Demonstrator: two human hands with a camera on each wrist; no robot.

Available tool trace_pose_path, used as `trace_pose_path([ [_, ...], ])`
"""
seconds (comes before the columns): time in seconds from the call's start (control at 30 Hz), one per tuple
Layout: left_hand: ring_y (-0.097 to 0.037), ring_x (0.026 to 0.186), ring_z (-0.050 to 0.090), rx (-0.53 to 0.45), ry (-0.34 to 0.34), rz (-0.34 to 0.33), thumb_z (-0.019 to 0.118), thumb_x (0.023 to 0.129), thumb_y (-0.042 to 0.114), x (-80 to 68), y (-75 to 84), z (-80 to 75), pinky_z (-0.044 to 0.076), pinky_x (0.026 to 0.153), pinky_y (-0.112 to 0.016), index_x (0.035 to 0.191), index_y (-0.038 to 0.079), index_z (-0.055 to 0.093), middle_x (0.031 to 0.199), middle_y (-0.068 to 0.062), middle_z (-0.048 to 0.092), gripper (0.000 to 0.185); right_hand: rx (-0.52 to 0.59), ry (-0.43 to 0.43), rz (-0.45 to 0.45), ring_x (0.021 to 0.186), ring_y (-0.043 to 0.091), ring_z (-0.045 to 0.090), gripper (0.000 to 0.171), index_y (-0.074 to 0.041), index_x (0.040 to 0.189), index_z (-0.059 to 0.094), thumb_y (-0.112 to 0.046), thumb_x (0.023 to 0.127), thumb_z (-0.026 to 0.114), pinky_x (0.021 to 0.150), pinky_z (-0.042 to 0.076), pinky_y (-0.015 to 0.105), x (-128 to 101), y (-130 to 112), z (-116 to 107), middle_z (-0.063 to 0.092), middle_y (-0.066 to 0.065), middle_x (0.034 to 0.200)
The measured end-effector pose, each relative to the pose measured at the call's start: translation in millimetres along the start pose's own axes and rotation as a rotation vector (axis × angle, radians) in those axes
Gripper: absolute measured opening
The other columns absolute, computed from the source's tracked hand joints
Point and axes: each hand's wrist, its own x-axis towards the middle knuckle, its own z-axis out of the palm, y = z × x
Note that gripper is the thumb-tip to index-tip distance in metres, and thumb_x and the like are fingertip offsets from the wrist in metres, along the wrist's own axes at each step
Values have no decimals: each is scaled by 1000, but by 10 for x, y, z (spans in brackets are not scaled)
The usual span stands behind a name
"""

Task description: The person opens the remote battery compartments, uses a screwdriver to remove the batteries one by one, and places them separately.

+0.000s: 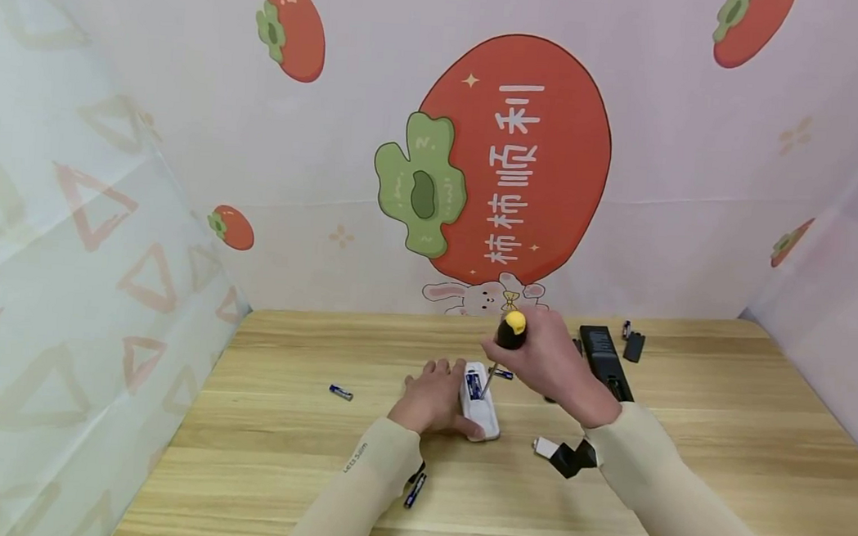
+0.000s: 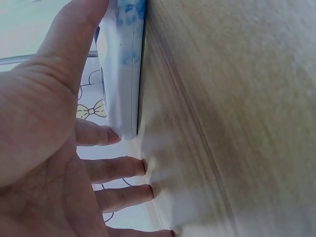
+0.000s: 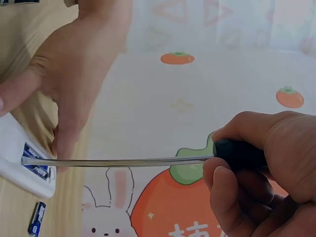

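A white remote [image 1: 481,406] lies face down mid-table with its battery bay uncovered and a blue battery [image 1: 474,385] in it. My left hand [image 1: 433,397] holds the remote from the left. In the left wrist view the thumb of my left hand [image 2: 59,98] runs along the white remote [image 2: 121,69] and the index tip touches its end. My right hand [image 1: 550,361] grips a screwdriver [image 1: 510,331] with a black handle and yellow cap. In the right wrist view my right hand [image 3: 256,163] aims the screwdriver shaft [image 3: 118,161] at the battery [image 3: 34,167] in the bay.
A black remote [image 1: 604,360] and its black cover [image 1: 634,346] lie at the back right of the wooden table [image 1: 720,450]. Loose batteries lie at the left [image 1: 341,392], under my left forearm [image 1: 415,490] and beside the white remote [image 1: 502,374]. Patterned sheets wall the table.
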Motion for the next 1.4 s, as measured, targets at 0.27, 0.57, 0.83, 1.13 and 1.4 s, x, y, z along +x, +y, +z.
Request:
trace_pose_path([
  [0.27,-38,143,36,1,-14,-5,86,68,64,1,18,-11,35,107,-67,158,9,32,154,-19,40,119,-60,63,-160,65,6,56,26,-20,74,62,-12,81,85,63,52,32,-244,29,24,56,-12,72],
  [0.57,-38,143,36,10,-11,0,86,68,65,-1,-2,-11,36,106,-66,159,9,33,154,-19,39,119,-31,64,-126,70,9,58,27,-21,73,62,-14,80,87,68,51,36,-252,43,-2,57,-13,73],
  [0.83,-38,144,35,-1,-6,-2,86,68,64,-11,6,-17,35,107,-67,158,10,33,155,-19,39,118,-52,69,-128,69,9,58,27,-21,74,62,-15,80,87,66,51,35,-240,52,-1,57,-12,72],
  [1.13,-38,143,36,1,-6,-2,86,68,64,-16,4,-17,36,107,-66,158,9,34,154,-19,40,118,-51,73,-141,69,7,58,26,-21,75,63,-16,80,88,67,53,34,-269,42,-5,57,-13,74],
  [1.4,-38,144,35,3,-7,-4,86,68,65,2,-5,-10,36,107,-66,158,10,34,155,-19,39,118,-17,82,-159,71,6,60,24,-21,76,65,-15,81,87,67,54,33,-274,55,-22,59,-12,76],
])
